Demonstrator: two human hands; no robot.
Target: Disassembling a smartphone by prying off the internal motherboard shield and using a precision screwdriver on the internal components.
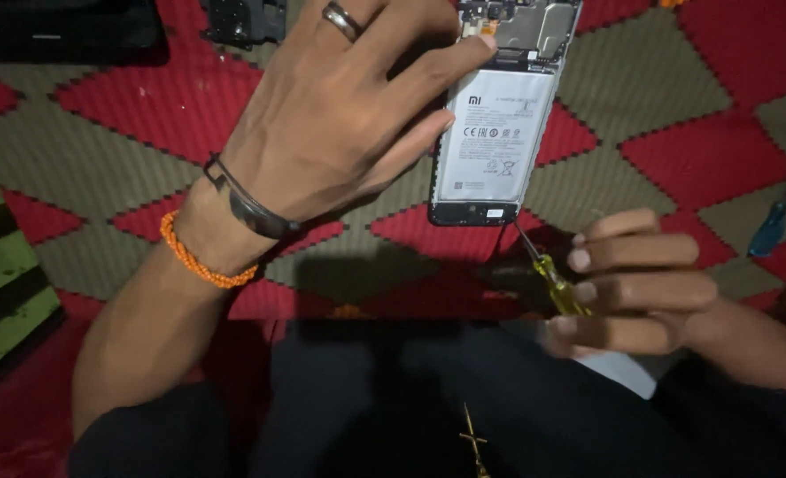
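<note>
Head view, left to right. At far left, a green mat edge (3,292) borders the red-and-olive woven rug (676,133). My left hand (322,124), with a ring (341,19) on one finger, a dark band (251,208) and an orange beaded bracelet (200,257) at the wrist, spreads over the rug; its fingertips press the left edge of the opened phone (497,133), steadying it rather than enclosing it. The phone lies back-off, its pale battery facing up and circuit board at the top. Below its bottom edge, my right hand (641,283) has its fingers curled closed around a yellow-handled screwdriver (554,279), whose metal tip meets the phone's lower end. At far right, a blue-handled tool (772,226) lies well apart on the rug.
</note>
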